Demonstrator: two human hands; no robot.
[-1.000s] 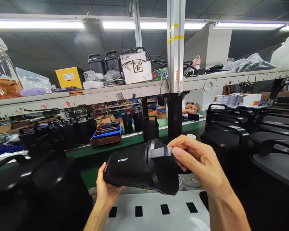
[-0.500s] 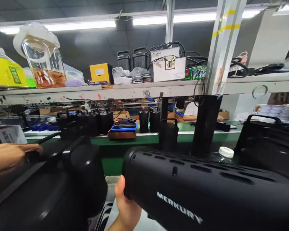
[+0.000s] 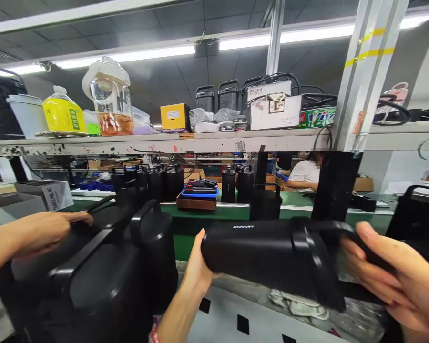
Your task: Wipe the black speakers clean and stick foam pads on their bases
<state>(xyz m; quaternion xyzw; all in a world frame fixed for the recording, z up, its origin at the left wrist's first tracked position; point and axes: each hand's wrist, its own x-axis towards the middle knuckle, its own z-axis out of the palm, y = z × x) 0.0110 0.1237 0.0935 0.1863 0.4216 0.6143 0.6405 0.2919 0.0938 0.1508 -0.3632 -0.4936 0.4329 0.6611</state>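
A black cylindrical MERKURY device with a carry handle (image 3: 250,252) lies tilted on its side in the air before me. My left hand (image 3: 196,271) cups its base end, thumb on top. At the other end my right hand (image 3: 396,281) is wrapped around the looped handle, slightly blurred. Several like black devices (image 3: 103,281) stand upright at my left, handles up. Another person's hand (image 3: 57,231) reaches in from the left edge and grips the handle of one of them. One more device (image 3: 266,200) stands beyond the held one.
Below lies a white surface with black squares (image 3: 243,324), with a crumpled cloth (image 3: 300,305) beside it. Across the green bench (image 3: 196,216) are a blue tray of tools (image 3: 200,189), more devices and a seated person (image 3: 305,171). A metal post (image 3: 364,76) and loaded shelf (image 3: 214,143) stand ahead.
The held device has turned and moved away from me, its lettering now near the top. My right hand has come into view on its handle. The view has shifted left.
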